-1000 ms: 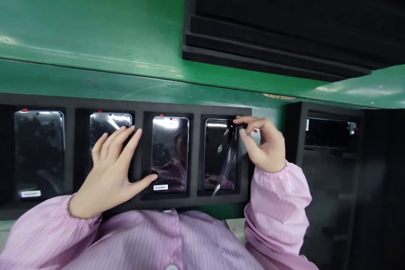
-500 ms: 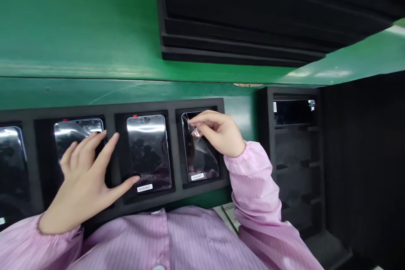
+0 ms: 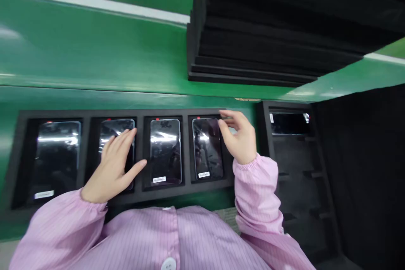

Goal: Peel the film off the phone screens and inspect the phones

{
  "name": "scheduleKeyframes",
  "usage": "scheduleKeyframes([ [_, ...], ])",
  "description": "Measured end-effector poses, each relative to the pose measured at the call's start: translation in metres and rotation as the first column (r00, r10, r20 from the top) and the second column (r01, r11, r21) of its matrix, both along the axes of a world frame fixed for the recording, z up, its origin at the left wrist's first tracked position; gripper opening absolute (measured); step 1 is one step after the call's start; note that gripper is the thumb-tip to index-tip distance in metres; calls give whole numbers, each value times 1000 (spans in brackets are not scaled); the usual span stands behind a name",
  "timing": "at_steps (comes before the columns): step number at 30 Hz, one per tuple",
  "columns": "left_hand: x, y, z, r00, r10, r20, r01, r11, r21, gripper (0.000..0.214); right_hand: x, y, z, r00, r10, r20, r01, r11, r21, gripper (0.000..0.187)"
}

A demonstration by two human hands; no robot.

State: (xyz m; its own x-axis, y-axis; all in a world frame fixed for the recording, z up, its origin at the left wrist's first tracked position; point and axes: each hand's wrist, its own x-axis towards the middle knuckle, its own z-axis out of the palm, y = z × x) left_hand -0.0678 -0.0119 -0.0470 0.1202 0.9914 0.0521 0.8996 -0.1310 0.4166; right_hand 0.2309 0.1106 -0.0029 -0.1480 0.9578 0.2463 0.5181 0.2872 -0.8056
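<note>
Several phones lie face up in the pockets of a long black foam tray. My left hand hovers with fingers spread over the second phone from the left, covering part of its screen. Its thumb points toward the third phone. My right hand is at the upper right corner of the rightmost phone. Thumb and forefinger are bent with a small gap between their tips, and nothing shows in them. The leftmost phone lies apart from both hands. White labels show on three screens.
A tall stack of black foam trays stands beyond the tray on the green bench. To the right, another black foam tray has one dark phone in its top slot.
My right hand has moved from over the rightmost screen to its upper right edge; the clear film pinched there is no longer seen lifted. The view has shifted, showing more of the tray's left end.
</note>
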Motion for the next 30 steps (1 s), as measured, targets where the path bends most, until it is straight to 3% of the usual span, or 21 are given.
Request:
scheduleKeyframes([
  [2,-1,-4,1,992,123,-20,-123,992,5,65,0,-14,8,992,-36,125,16,987,159,21],
  [5,0,-11,0,950,291,-113,-287,957,46,67,-11,-45,3,933,44,357,-87,991,105,31],
  [9,-1,-14,2,936,280,-213,-279,960,37,72,-30,-79,-23,773,46,633,-80,996,25,64],
  [12,-3,-6,10,920,270,-283,-273,962,30,73,-40,-83,-33,748,3,664,-56,997,58,65],
  [15,-2,3,22,906,285,-315,-302,953,-8,71,-41,-78,-23,783,-91,615,7,990,139,62],
  [17,-2,5,32,900,312,-303,-341,939,-46,70,-34,-75,-8,800,-180,572,112,982,152,61],
  [20,-5,3,49,901,353,-252,-394,909,-134,70,-12,-72,11,804,-310,507,302,948,99,54],
  [22,-13,-1,61,920,334,-206,-376,900,-221,69,3,-72,14,881,-324,344,341,940,11,51],
  [24,-23,-6,71,926,339,-166,-372,892,-255,69,10,-75,6,958,-279,63,285,951,-120,53],
  [26,-37,-12,76,905,398,-150,-424,874,-237,67,6,-79,-9,958,-232,-169,193,956,-221,55],
  [28,-53,-17,76,872,474,-123,-489,842,-226,65,-3,-83,-25,948,-219,-230,166,959,-229,54],
  [30,-67,-21,72,846,533,-1,-516,819,-250,64,-14,-85,-33,963,-234,-138,220,969,-109,51],
])
